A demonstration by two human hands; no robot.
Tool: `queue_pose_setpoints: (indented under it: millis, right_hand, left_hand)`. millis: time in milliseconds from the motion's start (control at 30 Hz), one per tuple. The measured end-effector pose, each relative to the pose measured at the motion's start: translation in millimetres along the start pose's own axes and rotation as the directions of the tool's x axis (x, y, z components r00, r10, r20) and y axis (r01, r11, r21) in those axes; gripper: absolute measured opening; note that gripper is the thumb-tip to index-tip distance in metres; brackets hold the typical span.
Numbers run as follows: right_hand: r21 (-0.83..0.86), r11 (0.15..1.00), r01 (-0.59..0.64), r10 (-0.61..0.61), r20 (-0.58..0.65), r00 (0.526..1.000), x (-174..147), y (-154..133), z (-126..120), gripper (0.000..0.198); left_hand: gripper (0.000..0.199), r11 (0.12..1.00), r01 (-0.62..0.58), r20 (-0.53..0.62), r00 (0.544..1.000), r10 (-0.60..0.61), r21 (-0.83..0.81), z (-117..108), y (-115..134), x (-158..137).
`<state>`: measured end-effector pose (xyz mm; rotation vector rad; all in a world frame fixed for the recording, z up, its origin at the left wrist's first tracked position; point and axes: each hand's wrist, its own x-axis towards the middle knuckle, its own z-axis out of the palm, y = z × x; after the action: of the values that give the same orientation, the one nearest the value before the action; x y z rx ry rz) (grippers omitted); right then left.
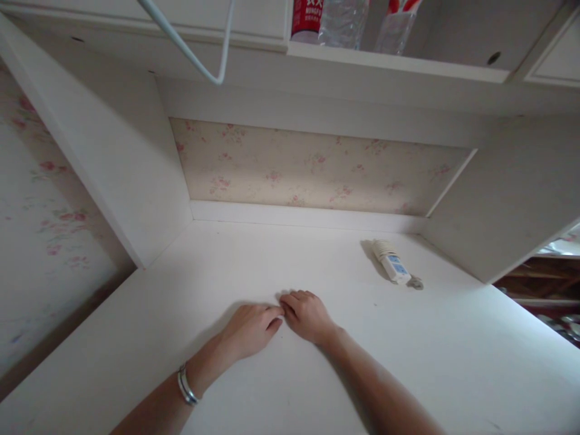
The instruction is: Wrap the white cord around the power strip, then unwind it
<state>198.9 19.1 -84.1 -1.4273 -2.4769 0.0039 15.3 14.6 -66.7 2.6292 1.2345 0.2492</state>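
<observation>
Both of my hands rest on the white desktop (281, 260), near its middle, with their fingertips meeting. My left hand (254, 328) lies with its fingers curled and pressed together, and a silver bangle (185, 385) circles that wrist. Beside it, my right hand (306, 314) is also loosely closed, knuckles up. No object shows in either hand; the palms are hidden. Farther back on the right lies a wrapped stack of what look like paper cups (390, 261), on its side, with a blue-marked label and a crumpled plastic end. Neither hand touches it.
White side panels (113, 157) enclose the desktop left and right. Above, an open shelf (399, 62) holds a red-labelled bottle (307, 18), clear plastic (344, 23) and a clear container (396, 30) with red-and-white things. A pale cable (190, 57) hangs down at the upper left.
</observation>
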Motion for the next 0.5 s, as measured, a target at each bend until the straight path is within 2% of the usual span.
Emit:
queue_pose_setpoints:
  millis: [500]
  right_hand:
    - [0.087,0.996,-0.005,0.009,-0.043,0.999,1.2,3.9,3.4,0.019]
  left_hand:
    - [0.029,1.000,-0.003,-0.006,1.000,0.003,-0.016,0.4,-0.6,0.1]
